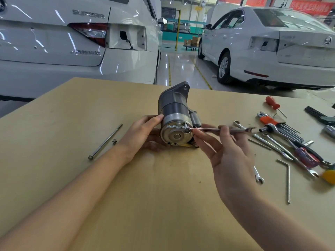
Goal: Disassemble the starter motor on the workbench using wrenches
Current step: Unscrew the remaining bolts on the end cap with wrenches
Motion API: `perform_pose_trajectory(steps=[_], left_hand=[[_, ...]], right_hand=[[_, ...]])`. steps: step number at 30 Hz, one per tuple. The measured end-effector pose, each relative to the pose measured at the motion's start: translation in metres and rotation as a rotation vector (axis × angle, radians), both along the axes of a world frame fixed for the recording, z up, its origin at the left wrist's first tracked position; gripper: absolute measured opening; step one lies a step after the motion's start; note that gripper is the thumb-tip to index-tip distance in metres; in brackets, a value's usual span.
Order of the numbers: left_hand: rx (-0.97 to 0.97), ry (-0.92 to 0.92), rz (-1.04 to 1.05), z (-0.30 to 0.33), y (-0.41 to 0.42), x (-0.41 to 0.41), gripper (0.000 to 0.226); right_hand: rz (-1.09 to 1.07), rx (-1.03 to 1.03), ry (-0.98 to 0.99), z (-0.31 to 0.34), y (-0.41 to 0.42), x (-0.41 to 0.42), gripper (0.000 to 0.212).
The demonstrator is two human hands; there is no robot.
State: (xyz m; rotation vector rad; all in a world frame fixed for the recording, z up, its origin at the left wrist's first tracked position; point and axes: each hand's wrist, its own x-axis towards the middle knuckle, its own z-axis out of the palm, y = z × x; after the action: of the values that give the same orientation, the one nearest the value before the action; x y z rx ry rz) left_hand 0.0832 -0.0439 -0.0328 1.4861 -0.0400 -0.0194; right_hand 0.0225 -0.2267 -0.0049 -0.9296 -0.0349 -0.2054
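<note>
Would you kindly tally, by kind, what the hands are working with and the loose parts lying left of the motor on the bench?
Hands: 2, left hand and right hand
Starter motor: 1
Wrench in the right hand: 1
Long through bolt: 1
Small screw: 1
Total: 6
</note>
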Motion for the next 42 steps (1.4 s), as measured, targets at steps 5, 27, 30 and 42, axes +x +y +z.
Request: perform_pose_trajectory(steps=[5,27,30,42], left_hand=[[-0.022,0.002,0.010,0.002,-0.001,-0.001,0.034],[-0.006,0.022,0.026,0.010,-0.005,-0.008,0.025],[-0.010,0.013,0.026,0.006,-0.002,-0.004,0.024],[-0.029,0.015,0.008,0.003,-0.001,-0.002,0.029]], right_hand=[[-0.141,-0.707,-0.549,0.003,-0.009,0.010,0.017],[0.013,-0.848,-0.599,0.021,0.006,0.012,0.014],[0.080,-0.237,-0.076,0.006,-0.009,0.010,0.023],[0.208,0.286,0.321,0.009,-0.007,0.006,0.025]])
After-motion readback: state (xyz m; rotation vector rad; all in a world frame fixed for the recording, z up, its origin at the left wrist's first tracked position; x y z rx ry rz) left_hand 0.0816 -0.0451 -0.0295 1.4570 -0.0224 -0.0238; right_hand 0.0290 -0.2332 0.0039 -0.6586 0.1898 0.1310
